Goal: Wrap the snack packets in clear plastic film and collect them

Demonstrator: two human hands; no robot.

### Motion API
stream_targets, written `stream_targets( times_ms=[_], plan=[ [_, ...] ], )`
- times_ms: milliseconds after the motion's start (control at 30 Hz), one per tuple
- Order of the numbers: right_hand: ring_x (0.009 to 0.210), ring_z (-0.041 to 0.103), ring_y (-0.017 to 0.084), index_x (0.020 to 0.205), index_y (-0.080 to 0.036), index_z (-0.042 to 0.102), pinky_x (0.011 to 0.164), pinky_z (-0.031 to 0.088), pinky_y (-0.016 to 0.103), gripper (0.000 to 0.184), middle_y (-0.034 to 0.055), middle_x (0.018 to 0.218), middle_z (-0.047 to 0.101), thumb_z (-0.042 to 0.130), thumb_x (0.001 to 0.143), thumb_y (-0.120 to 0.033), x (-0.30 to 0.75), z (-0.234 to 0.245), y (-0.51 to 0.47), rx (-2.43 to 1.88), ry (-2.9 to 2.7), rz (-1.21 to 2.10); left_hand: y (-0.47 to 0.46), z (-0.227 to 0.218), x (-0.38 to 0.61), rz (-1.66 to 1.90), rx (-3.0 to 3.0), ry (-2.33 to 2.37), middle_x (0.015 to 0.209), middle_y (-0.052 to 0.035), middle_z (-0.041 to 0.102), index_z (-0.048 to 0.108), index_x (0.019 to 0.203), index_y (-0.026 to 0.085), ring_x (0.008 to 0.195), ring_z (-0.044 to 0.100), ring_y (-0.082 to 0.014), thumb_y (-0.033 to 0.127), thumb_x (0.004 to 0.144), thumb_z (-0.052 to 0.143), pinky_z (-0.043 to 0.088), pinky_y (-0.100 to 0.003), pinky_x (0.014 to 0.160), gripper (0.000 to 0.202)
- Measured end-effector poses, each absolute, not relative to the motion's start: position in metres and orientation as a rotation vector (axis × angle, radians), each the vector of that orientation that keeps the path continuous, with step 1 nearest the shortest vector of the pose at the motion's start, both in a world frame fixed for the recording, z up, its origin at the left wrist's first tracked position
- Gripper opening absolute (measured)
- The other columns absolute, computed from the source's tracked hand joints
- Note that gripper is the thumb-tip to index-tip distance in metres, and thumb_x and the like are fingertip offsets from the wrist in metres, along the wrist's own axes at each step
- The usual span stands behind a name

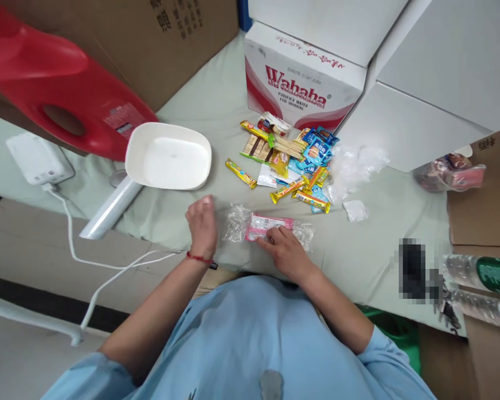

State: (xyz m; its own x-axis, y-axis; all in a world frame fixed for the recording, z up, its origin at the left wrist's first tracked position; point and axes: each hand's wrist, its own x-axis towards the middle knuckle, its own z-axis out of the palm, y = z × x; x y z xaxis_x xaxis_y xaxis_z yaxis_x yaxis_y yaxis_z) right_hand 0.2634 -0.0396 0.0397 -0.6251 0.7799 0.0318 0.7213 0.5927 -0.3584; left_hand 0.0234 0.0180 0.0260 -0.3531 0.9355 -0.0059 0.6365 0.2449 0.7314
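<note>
My left hand point(202, 225), with a red cord on its wrist, is raised beside the clear crinkled wrap, its fingers curled in. What they hold, if anything, is hidden. A pink and white packet point(269, 225) lies flat in front of me, with clear plastic wrap point(236, 222) spreading out at both ends. On its lower edge rests my right hand point(289, 253), fingers bent and pressed on the packet. Behind it is a pile of small wrapped snacks, with yellow bars point(289, 190), blue packets point(316, 151) and a pack of wafers point(289, 145).
A white plastic tub point(169, 180) stands at the left, near a big red jug point(95, 105) and a white power adapter point(41, 158). Crumpled clear plastic point(354, 166) lies right of the snacks. A Wahaba water carton point(304, 83) stands behind; plastic bottles point(483, 305) lie far right.
</note>
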Motion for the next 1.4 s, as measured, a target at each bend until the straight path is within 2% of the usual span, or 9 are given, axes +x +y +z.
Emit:
stream_targets(
  times_ms=[133,267,367,500,767,900,1000,1267,1400],
  plan=[
    [0.096,0.047,0.024,0.139,-0.022,0.067,0.086,0.044,0.036,0.040,0.0107,0.110,0.062,0.054,0.102,-0.011,0.263,0.040,-0.040,-1.237,-2.635,0.480,0.043,0.028,0.036,0.706,1.528,2.010,0.152,-0.0198,0.054,0.064,0.129,0.014,0.154,0.031,-0.0392,0.067,0.091,0.057,0.026,-0.056,0.127,0.066],
    [0.098,0.048,0.024,0.139,-0.025,0.067,0.089,0.044,0.035,0.041,0.0102,0.113,0.062,0.054,0.103,-0.011,0.265,0.037,-0.041,-1.265,-2.580,0.503,0.031,0.038,0.034,0.308,1.770,1.830,0.154,-0.0156,0.053,0.074,0.105,0.022,0.154,0.031,-0.0434,0.053,0.070,0.079,0.031,-0.056,0.124,0.048],
    [0.100,0.049,0.023,0.139,-0.028,0.068,0.091,0.044,0.035,0.044,0.0094,0.113,0.062,0.054,0.102,-0.009,0.267,0.035,-0.041,-1.291,-2.522,0.578,0.009,0.050,0.022,0.315,1.782,1.753,0.110,-0.0094,0.073,0.071,0.090,0.022,0.110,0.066,-0.0287,0.041,0.078,0.066,0.052,-0.040,0.098,0.023],
    [0.100,0.051,0.023,0.136,-0.029,0.070,0.091,0.046,0.035,0.043,0.0088,0.112,0.063,0.053,0.102,-0.009,0.264,0.036,-0.039,-1.294,-2.490,0.657,-0.015,0.063,0.033,0.624,1.698,1.767,0.071,0.0013,0.062,0.065,0.081,0.021,0.064,0.057,-0.0156,0.036,0.083,0.061,0.047,-0.028,0.064,0.015],
    [0.114,0.059,0.022,0.129,-0.024,0.071,0.102,0.051,0.040,0.039,0.0099,0.127,0.067,0.046,0.102,-0.011,0.293,0.035,-0.050,-1.189,-2.218,0.735,-0.031,0.056,0.104,0.454,2.241,1.478,0.112,-0.0140,0.069,0.069,0.122,0.014,0.103,0.066,-0.0271,0.021,0.089,0.054,0.055,-0.040,0.088,0.037],
    [0.121,0.055,0.029,0.139,-0.020,0.064,0.105,0.049,0.050,0.039,0.0164,0.129,0.061,0.056,0.102,-0.028,0.322,0.030,-0.059,-1.724,-1.803,0.392,-0.047,0.051,0.110,0.239,2.494,1.497,0.131,-0.0210,0.065,0.059,0.141,0.007,0.116,0.061,-0.0342,0.017,0.087,0.057,0.050,-0.048,0.097,0.055],
    [0.126,0.050,0.035,0.122,-0.017,0.069,0.108,0.046,0.058,0.036,0.0208,0.135,0.056,0.066,0.095,-0.040,0.334,0.027,-0.060,-1.891,-1.756,0.347,-0.052,0.048,0.110,0.181,2.589,1.498,0.136,-0.0234,0.065,0.054,0.146,0.003,0.118,0.060,-0.0345,0.015,0.091,0.054,0.048,-0.048,0.095,0.056],
    [0.071,0.059,0.017,0.090,-0.023,0.062,0.071,0.050,0.029,0.015,0.0007,0.081,0.065,0.059,0.098,-0.036,0.299,0.074,-0.037,-1.791,-1.664,0.770,-0.051,0.039,0.105,0.223,2.592,1.427,0.141,-0.0225,0.065,0.054,0.150,0.008,0.119,0.062,-0.0320,0.009,0.099,0.041,0.048,-0.046,0.092,0.053],
    [0.079,0.061,0.019,0.088,-0.022,0.062,0.075,0.047,0.030,0.012,0.0033,0.086,0.067,0.055,0.098,-0.026,0.255,0.073,-0.010,-1.776,-1.889,0.683,-0.051,0.031,0.101,0.320,2.613,1.340,0.137,-0.0215,0.068,0.066,0.137,0.009,0.124,0.063,-0.0300,0.008,0.099,0.040,0.048,-0.044,0.099,0.046]
  ],
)
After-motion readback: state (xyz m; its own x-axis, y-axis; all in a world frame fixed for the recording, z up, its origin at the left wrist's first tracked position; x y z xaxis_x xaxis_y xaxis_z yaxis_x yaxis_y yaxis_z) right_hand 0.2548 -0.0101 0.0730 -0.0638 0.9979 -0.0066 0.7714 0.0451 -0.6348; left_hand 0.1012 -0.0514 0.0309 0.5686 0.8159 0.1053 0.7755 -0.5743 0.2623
